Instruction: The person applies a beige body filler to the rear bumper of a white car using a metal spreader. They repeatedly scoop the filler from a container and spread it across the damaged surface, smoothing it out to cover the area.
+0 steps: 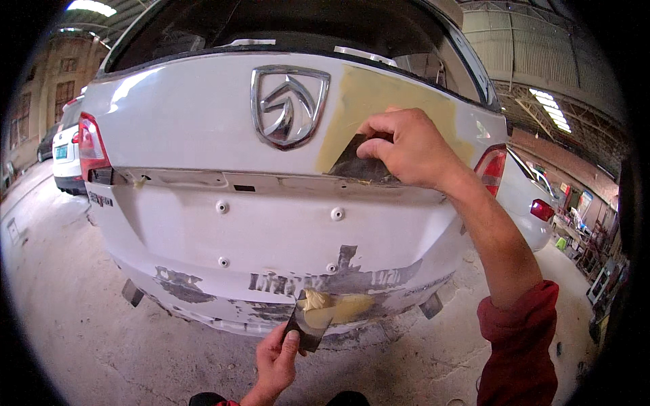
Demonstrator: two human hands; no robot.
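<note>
A white car tailgate (172,128) with a chrome shield badge (291,107) fills the middle of the view. Yellowish body filler (365,95) is spread over its upper right part. My right hand (413,149) grips a dark, flat spreader (355,162), its blade against the lower edge of that filler patch. Lower down, my left hand (276,358) pinches a dark filler plate (310,331) between thumb and fingers. A lump of yellow putty (315,300) sits on the plate's upper end. Behind it, more yellow filler (353,306) shows on the lower tailgate among dark sanded patches (271,283).
Red tail lights (93,145) flank the tailgate, with the rear window (298,30) above. Another white car (68,149) stands at the left, and one with a red lamp (542,210) at the right. Assorted clutter (596,264) lines the far right wall. Concrete floor (47,271) surrounds the car.
</note>
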